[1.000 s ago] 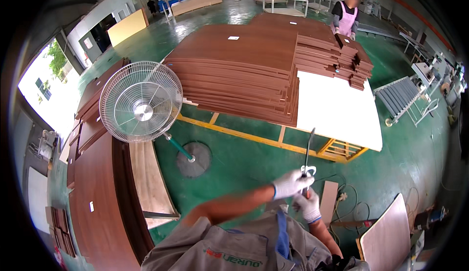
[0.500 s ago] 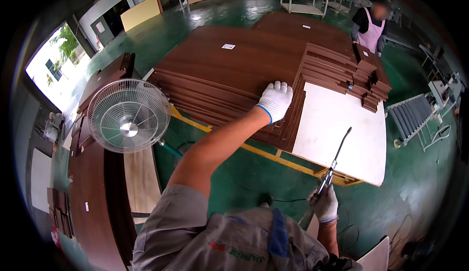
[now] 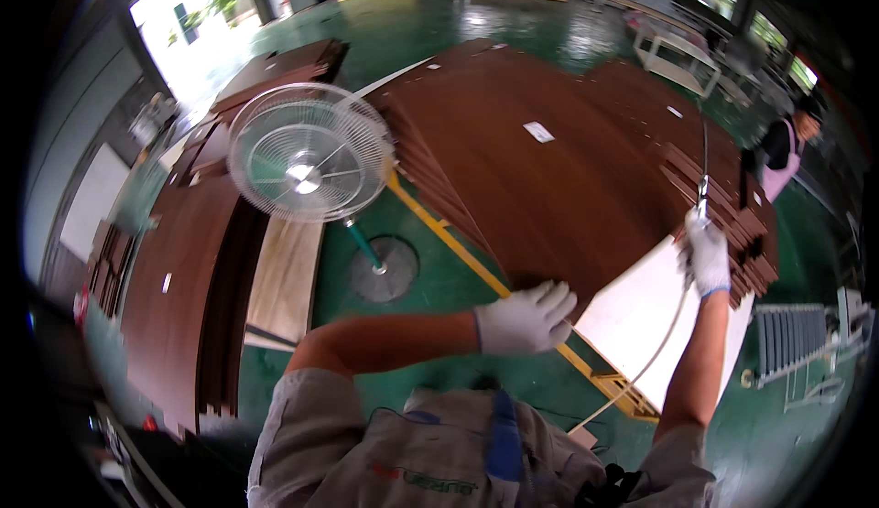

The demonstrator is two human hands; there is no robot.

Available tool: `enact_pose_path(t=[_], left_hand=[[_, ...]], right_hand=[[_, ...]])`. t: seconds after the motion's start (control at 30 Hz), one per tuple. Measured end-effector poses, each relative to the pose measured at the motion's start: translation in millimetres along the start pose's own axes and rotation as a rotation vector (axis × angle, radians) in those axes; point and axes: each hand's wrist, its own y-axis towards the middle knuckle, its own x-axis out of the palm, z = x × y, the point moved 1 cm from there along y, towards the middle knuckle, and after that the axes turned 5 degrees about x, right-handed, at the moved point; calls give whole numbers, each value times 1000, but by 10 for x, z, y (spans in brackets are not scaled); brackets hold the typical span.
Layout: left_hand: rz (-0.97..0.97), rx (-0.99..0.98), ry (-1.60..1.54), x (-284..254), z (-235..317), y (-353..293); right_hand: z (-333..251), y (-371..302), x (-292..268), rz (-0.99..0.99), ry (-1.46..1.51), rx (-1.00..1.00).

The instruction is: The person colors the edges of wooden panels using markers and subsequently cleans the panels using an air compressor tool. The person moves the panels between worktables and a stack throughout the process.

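My left hand (image 3: pixel 526 318), in a white knit glove, is at the near corner of the top dark brown panel (image 3: pixel 586 178). Its fingers look stretched out and slightly apart. Whether its thumb goes under the edge is hidden. This panel lies askew over a stack of similar panels (image 3: pixel 430 165). In my gloved right hand (image 3: pixel 707 256) is an air blow gun (image 3: pixel 702 189), its long thin nozzle pointing away from me over the stack. A pale hose (image 3: pixel 661 348) runs down from it past the white board (image 3: pixel 632 329).
A round caged fan (image 3: pixel 307 156) stands left on a grey base (image 3: pixel 385 270). More brown panels (image 3: pixel 179 297) are stacked farther left. Yellow frame rails (image 3: pixel 458 238) edge the stack. At right are a roller stand (image 3: pixel 795 341) and a person in a pink apron (image 3: pixel 780 165).
The top panel has swung askew, its near corner toward me. My left hand has come nearer with it. My right hand has raised the blow gun forward over the stack. The view has turned.
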Motion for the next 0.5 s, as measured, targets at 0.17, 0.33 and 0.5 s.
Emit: enact_pose_path(t=[0.17,0.33,0.5], left_hand=[[48,-501,-450,-624,528,-545],[590,-1257,-1038,-598,1223,-912],[1073,-1217,-1893,-914,880,-1413]], right_hand=[[395,1150,126,-125,-11,7],[377,884,237,-339,-62,285],[868,348,194,-301,350,189]])
